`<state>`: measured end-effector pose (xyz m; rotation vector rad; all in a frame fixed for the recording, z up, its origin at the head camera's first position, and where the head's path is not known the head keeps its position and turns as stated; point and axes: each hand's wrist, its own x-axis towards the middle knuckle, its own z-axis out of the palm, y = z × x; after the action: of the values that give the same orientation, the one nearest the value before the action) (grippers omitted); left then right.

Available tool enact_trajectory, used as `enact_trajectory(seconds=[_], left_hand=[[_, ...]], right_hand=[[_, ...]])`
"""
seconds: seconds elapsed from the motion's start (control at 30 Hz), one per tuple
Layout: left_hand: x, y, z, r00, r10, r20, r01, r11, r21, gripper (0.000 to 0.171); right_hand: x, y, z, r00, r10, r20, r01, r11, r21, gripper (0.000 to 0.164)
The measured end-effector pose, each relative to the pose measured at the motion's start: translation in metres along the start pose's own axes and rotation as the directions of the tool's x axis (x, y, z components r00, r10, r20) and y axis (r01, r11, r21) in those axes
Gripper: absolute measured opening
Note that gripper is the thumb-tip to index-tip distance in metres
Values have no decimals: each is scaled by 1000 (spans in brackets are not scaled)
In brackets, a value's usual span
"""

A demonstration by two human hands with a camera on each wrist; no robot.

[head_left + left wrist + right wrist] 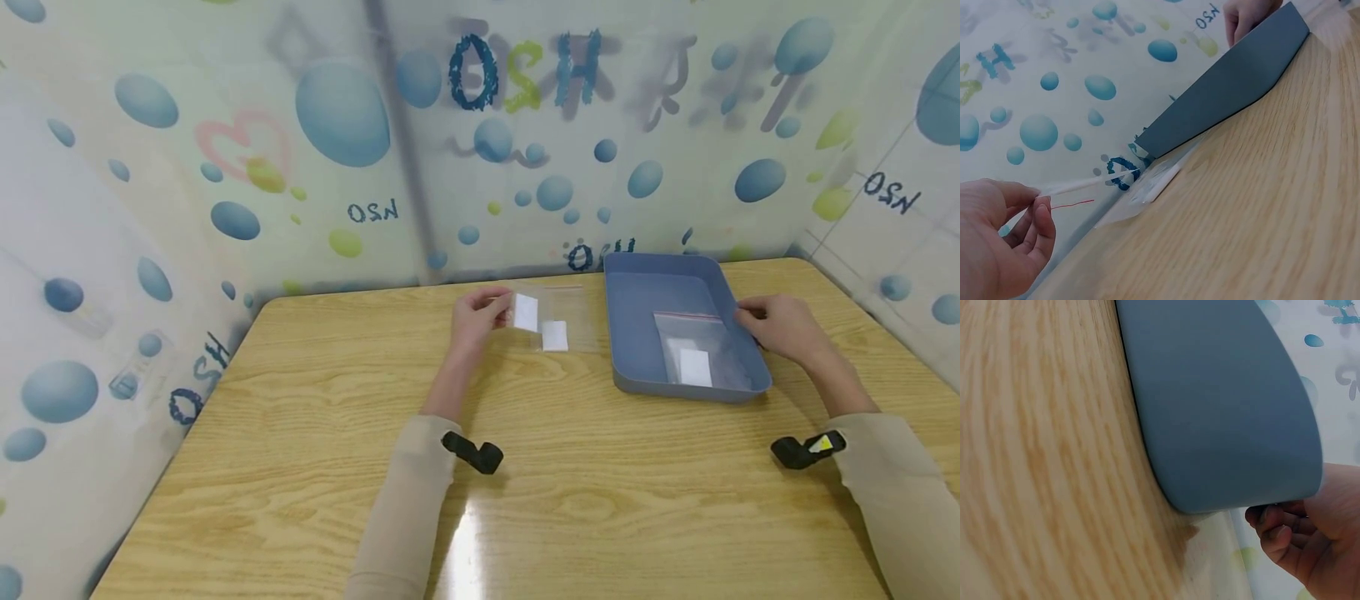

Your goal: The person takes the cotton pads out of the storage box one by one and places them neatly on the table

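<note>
Between thumb and fingers, my left hand [478, 315] pinches a clear zip bag with a white label [526, 313], raised above the table. In the left wrist view this held bag [1082, 184] appears nearly edge-on, with a thin red line below it. Beneath it, a second clear bag [581, 325] with a white label lies flat on the table. My right hand [780, 325] grips the right rim of a blue-grey tray [652, 292]; in the right wrist view its fingers [1282, 534] curl at the tray's outside. Inside the tray lies another clear bag [693, 367] with a white label.
The wooden table [315, 417] runs back to a patterned curtain [495, 208] behind the tray. More curtain hangs along the left and right sides. Black wrist cameras sit on both sleeves.
</note>
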<state>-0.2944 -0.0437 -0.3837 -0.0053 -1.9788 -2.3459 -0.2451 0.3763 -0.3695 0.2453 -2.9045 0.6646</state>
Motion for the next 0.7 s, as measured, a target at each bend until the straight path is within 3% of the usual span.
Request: enact_trajectory(seconds=[0.4, 0.57, 0.7], left_hand=[[3, 1, -15, 998, -52, -39, 56, 995, 88, 14], [1, 3, -18, 997, -43, -57, 51, 988, 145, 13], [2, 1, -21, 997, -17, -77, 36, 968, 250, 12]], right_hand=[[-1, 0, 0, 1000, 1, -4, -1, 1000, 18, 35], [0, 0, 1, 1000, 3, -2, -3, 1000, 19, 35], [0, 1, 1, 1000, 5, 4, -5, 1000, 18, 36]])
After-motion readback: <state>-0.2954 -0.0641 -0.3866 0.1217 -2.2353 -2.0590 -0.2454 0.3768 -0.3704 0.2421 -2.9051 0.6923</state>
